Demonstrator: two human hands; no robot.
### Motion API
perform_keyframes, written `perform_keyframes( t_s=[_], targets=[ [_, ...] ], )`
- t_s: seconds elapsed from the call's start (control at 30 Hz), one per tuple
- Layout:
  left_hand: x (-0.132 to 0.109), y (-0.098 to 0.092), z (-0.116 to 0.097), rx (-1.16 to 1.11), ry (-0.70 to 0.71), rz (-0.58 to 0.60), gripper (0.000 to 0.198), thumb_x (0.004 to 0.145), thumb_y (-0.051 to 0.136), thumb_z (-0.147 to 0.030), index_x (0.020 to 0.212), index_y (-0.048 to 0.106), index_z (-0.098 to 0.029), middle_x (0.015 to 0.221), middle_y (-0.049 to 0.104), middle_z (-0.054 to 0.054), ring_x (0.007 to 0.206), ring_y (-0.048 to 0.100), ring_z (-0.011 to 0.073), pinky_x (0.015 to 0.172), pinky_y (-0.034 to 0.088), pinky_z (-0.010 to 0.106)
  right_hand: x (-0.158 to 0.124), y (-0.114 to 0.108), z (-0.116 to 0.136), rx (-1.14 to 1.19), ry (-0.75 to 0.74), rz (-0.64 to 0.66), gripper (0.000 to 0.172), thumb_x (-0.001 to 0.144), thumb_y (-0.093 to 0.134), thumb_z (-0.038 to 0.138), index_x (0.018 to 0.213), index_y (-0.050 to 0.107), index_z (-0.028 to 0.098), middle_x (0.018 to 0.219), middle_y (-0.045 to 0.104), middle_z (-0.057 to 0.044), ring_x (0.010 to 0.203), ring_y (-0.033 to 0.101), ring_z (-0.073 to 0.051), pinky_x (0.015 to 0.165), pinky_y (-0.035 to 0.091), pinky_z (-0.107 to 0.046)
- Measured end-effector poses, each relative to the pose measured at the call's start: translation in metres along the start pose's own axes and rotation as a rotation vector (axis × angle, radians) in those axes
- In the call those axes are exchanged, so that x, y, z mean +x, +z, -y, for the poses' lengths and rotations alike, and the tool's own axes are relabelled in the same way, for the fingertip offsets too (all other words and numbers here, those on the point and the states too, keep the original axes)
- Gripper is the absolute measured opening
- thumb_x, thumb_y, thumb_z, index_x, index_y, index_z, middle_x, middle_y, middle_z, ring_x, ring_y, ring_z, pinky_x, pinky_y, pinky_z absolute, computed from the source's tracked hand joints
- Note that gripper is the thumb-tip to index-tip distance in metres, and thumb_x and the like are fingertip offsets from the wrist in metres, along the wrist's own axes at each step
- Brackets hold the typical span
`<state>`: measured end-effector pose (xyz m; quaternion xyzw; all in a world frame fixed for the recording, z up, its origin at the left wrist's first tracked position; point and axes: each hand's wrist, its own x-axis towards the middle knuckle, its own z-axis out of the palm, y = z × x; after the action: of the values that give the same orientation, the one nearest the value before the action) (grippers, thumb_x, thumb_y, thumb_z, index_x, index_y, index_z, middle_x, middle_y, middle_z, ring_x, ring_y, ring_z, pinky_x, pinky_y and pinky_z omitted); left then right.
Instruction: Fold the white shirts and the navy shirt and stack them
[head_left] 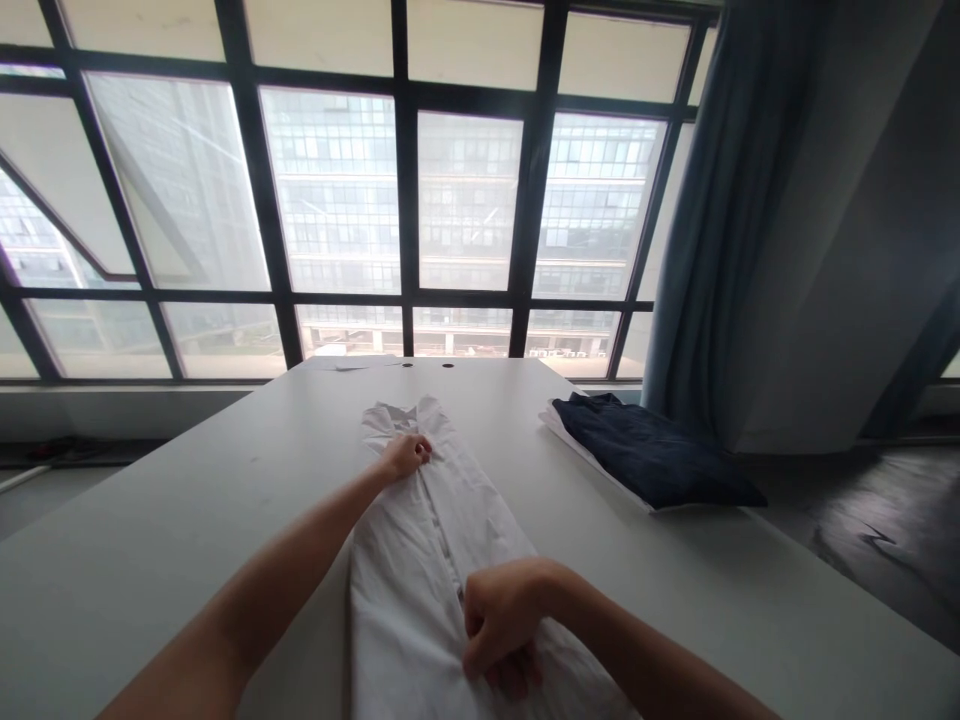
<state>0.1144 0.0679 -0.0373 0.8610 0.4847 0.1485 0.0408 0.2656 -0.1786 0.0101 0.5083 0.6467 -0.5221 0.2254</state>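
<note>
A white shirt (397,600) lies lengthwise on the white table (292,440), narrowed to a long strip, its collar (401,412) at the far end. Down its middle runs the front opening, with the edge slightly gaping. My left hand (407,456) reaches to just below the collar, its fingers closed on the cloth by the opening. Nearer to me, my right hand (506,620) is closed with thumb and forefinger pinching the shirt front beside that same edge. The other fingers of my right hand curl under, partly hidden in shadow.
To the right rests a stack of folded garments, dark navy (645,450) on top and white beneath, near the table's edge. Papers (352,363) lie at the far end beside two dark round holes. Beyond are windows and a blue-grey curtain (727,230).
</note>
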Motion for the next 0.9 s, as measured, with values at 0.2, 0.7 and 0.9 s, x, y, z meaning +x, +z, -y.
perform_keyframes(
  t_s=[0.2,0.7,0.9],
  targets=[
    [-0.012,0.014,-0.019,0.102,0.138,-0.036,0.031,0.092,0.047,-0.023,0.114,0.068,-0.018,0.136,0.057,0.014,0.128,0.049,0.0288,0.113,0.028,0.047,-0.013,0.002,-0.002,-0.102,-0.122,-0.246,0.027,0.079,0.065,0.024,0.054,0.059,0.015,0.049,0.058,0.004,0.046,0.058,-0.01,0.058,0.049,-0.022],
    [-0.04,0.022,-0.014,0.115,0.354,0.153,0.054,0.103,0.029,-0.035,0.15,0.036,-0.009,0.156,0.031,0.018,0.147,0.024,0.0264,0.12,0.02,0.043,0.019,0.032,-0.002,-0.512,-0.652,-0.811,0.081,0.092,0.049,0.063,0.154,0.03,0.015,0.16,0.023,-0.018,0.149,0.014,-0.031,0.12,0.01,-0.053],
    [-0.059,0.017,-0.016,0.071,0.405,0.153,0.053,0.104,0.03,-0.037,0.15,0.037,-0.011,0.156,0.033,0.016,0.146,0.026,0.0254,0.12,0.021,0.043,0.012,0.051,0.036,-0.686,-0.801,-0.781,0.075,0.094,0.05,0.057,0.151,0.034,0.012,0.154,0.036,-0.019,0.145,0.028,-0.031,0.12,0.012,-0.054]
  ],
)
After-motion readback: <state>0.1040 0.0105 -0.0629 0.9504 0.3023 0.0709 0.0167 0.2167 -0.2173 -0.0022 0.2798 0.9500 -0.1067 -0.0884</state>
